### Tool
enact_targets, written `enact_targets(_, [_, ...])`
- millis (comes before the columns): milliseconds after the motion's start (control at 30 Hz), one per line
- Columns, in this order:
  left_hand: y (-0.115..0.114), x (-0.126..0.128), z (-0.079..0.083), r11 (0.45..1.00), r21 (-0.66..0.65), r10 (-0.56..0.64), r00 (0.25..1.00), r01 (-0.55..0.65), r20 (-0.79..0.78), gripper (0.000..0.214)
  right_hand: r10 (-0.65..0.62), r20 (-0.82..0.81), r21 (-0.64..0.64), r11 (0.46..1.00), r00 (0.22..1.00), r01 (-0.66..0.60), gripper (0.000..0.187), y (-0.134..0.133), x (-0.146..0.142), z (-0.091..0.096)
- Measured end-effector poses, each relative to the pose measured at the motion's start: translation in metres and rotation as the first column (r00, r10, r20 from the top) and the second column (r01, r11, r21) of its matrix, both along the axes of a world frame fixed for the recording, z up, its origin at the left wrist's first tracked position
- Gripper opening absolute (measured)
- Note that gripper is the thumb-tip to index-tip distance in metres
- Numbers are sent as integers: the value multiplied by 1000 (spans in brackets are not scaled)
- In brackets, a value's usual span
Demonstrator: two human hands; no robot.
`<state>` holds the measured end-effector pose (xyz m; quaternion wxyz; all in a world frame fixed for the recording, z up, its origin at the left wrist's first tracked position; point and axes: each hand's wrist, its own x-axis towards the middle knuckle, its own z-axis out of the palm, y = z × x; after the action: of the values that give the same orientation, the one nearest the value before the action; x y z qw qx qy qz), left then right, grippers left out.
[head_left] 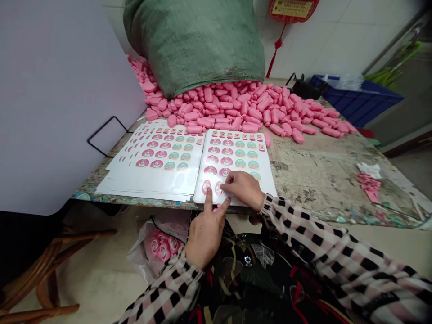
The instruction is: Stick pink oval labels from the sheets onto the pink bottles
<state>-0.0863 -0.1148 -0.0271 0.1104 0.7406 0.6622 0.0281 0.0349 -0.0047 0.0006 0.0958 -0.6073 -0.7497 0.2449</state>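
Note:
My left hand (206, 229) is at the table's front edge, index finger and thumb spread onto a white sticker sheet (232, 139). Its other fingers are curled out of sight, and a bit of a pink sausage-shaped piece (218, 208) shows between index finger and thumb. My right hand (245, 186) is over the sheet's lower part, with thumb and index finger pinched at a pink oval sticker (218, 188). Left of that sticker is another pink oval sticker (206, 186), touched by my left index fingertip. Rows of pink and green stickers cover the sheet above my hands.
More sticker sheets (151, 182) lie fanned out on the left. Behind them, pink sausage-shaped pieces (243, 105) spill from a green sack (202, 45). A blue crate (364, 101) stands at back right. Below the table, a plastic bag (143, 252) holds labelled pink pieces.

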Motion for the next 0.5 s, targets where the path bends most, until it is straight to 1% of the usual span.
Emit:
enact_targets(167, [0, -1, 0, 1000, -4, 2, 1000, -2, -4, 52, 71, 39, 61, 995, 997, -73, 19, 8, -4, 13])
enact_targets(300, [1, -1, 0, 1000, -23, 11, 999, -10, 36, 50, 79, 4, 74, 994, 997, -79, 22, 18, -4, 29])
enact_targets(367, [0, -3, -3, 1000, -18, 13, 997, -11, 81, 50, 84, -44, 80, 994, 995, -80, 24, 21, -2, 35])
enact_targets(433, [-3, -7, -7, 1000, 15, 21, 988, -24, 154, 50, 91, -103, 78, 993, 990, -84, 26, 21, 3, 37])
enact_targets(500, [-10, -13, -8, 996, 78, 11, 958, -34, 288, 50, 81, -197, 49, 996, 977, -73, 28, 18, 9, 34])
